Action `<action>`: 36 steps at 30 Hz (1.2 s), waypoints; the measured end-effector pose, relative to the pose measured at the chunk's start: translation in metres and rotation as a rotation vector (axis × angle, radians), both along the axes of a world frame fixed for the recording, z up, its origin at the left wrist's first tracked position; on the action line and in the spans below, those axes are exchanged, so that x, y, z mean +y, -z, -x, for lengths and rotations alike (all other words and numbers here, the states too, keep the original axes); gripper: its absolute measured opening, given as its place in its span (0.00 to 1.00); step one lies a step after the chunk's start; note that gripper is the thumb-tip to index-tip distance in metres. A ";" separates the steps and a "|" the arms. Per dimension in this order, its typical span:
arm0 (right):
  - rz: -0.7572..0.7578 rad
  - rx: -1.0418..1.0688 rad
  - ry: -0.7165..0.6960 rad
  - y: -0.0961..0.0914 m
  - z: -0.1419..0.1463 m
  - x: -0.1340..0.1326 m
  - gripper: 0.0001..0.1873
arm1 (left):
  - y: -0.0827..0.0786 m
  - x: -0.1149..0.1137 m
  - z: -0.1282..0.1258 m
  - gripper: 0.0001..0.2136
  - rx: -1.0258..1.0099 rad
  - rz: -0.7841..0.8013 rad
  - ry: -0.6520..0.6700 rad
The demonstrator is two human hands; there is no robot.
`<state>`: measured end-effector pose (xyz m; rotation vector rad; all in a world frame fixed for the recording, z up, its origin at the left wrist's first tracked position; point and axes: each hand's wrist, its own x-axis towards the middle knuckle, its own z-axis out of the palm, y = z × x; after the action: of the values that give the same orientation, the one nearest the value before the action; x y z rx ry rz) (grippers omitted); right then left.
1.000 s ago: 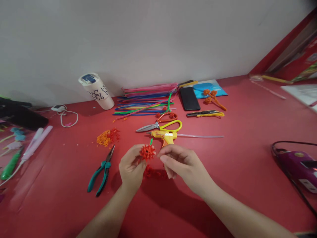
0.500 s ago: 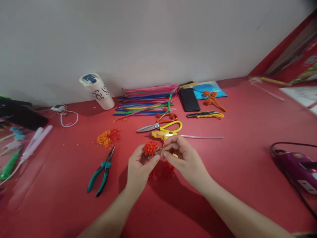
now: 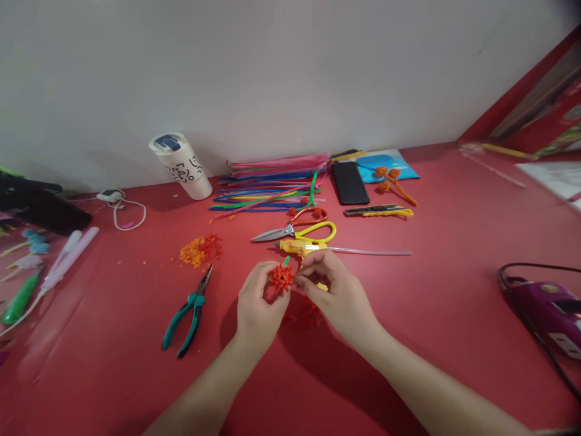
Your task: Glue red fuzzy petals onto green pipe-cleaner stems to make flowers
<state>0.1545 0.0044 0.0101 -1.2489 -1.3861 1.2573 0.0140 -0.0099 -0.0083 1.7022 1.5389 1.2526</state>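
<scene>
flower: showing orange-red, green stem tip
pliers: wearing teal handles
scissors: showing yellow and orange handles
glue gun: showing yellow
table: showing red
cup: showing white with black scribbles

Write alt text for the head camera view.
Two hands hold a small red flower over a red table: left hand grips it, right hand pinches beside it. Around them lie pliers, scissors, a glue gun and pipe cleaners.

pliers left — scissors behind
</scene>
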 end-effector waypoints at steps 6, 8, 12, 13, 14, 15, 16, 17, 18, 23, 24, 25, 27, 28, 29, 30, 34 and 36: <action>0.129 0.207 -0.012 -0.007 -0.001 0.001 0.08 | -0.006 0.002 -0.002 0.08 -0.073 0.090 -0.081; 0.146 0.271 0.031 -0.010 -0.005 0.003 0.08 | -0.008 0.003 -0.003 0.06 -0.185 0.179 -0.111; -0.017 0.073 0.117 -0.006 -0.011 0.010 0.03 | -0.009 0.007 -0.004 0.06 -0.382 0.307 -0.082; -0.079 -0.018 0.084 -0.003 -0.011 0.011 0.02 | -0.009 0.008 -0.004 0.06 -0.423 0.324 -0.068; -0.144 -0.103 0.034 -0.001 -0.011 0.011 0.03 | -0.009 0.008 -0.004 0.07 -0.458 0.335 -0.057; -0.208 -0.171 -0.021 0.002 -0.010 0.011 0.05 | -0.009 0.008 -0.004 0.07 -0.485 0.340 -0.047; -0.266 -0.219 -0.067 0.004 -0.009 0.011 0.08 | -0.009 0.009 -0.004 0.07 -0.503 0.339 -0.037; -0.312 -0.248 -0.095 0.005 -0.008 0.010 0.10 | -0.010 0.009 -0.004 0.07 -0.512 0.335 -0.028; -0.346 -0.266 -0.107 0.006 -0.006 0.010 0.11 | -0.010 0.009 -0.005 0.07 -0.516 0.331 -0.022; -0.321 -0.323 -0.084 0.006 -0.005 0.010 0.14 | -0.014 0.008 -0.005 0.07 -0.505 0.347 -0.030; -0.289 -0.315 -0.082 0.006 -0.006 0.010 0.13 | -0.014 0.008 -0.004 0.07 -0.496 0.347 -0.031; -0.250 -0.297 -0.082 0.005 -0.006 0.010 0.12 | -0.013 0.008 -0.004 0.07 -0.485 0.344 -0.028; -0.163 -0.230 -0.071 0.004 -0.007 0.009 0.10 | -0.013 0.007 -0.003 0.07 -0.467 0.333 -0.016; -0.119 -0.183 -0.063 0.003 -0.008 0.009 0.09 | -0.013 0.007 -0.002 0.07 -0.460 0.329 -0.006; -0.087 -0.141 -0.052 0.001 -0.008 0.008 0.09 | -0.012 0.006 -0.001 0.06 -0.457 0.325 0.007; -0.077 -0.114 -0.041 0.000 -0.008 0.007 0.09 | -0.012 0.006 0.000 0.06 -0.457 0.323 0.022; -0.199 -0.148 -0.039 -0.008 -0.009 0.004 0.04 | -0.011 0.005 0.001 0.05 -0.432 0.300 0.066; -0.186 -0.136 -0.062 -0.011 -0.008 0.003 0.04 | -0.011 0.005 0.001 0.05 -0.426 0.278 0.072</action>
<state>0.1628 0.0070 0.0214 -1.1879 -1.6115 1.0736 0.0130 -0.0049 0.0027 1.2107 1.3104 1.2042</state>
